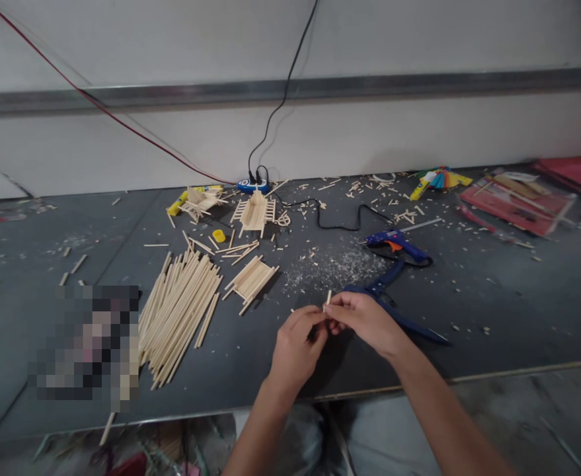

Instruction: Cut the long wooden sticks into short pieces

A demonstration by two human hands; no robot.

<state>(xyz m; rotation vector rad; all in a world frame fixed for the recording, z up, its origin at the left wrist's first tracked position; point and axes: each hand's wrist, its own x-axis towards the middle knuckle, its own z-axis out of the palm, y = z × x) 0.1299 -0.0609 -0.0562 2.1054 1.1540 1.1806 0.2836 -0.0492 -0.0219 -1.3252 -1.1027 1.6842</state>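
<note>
My left hand [297, 344] and my right hand [364, 320] meet fingertip to fingertip over the front of the dark table. A short pale wooden stick [328, 297] rises from between the pinched fingers of my right hand. The fingers of my left hand are closed at its lower end, where the grip is partly hidden. Under and beside my right hand lies a blue-handled tool [419, 328], its kind partly covered. Left of my hands rests a small slatted stick panel [251, 280]. A large pile of wooden sticks [184, 314] lies farther left.
Two miniature stick chairs [255, 215] stand near a blue power socket [253, 185]. A blue glue gun [396, 244] lies beyond my right hand, its black cord [342, 228] running back. Wood scraps, a yellow cap [219, 235] and red packets [513, 205] are scattered around.
</note>
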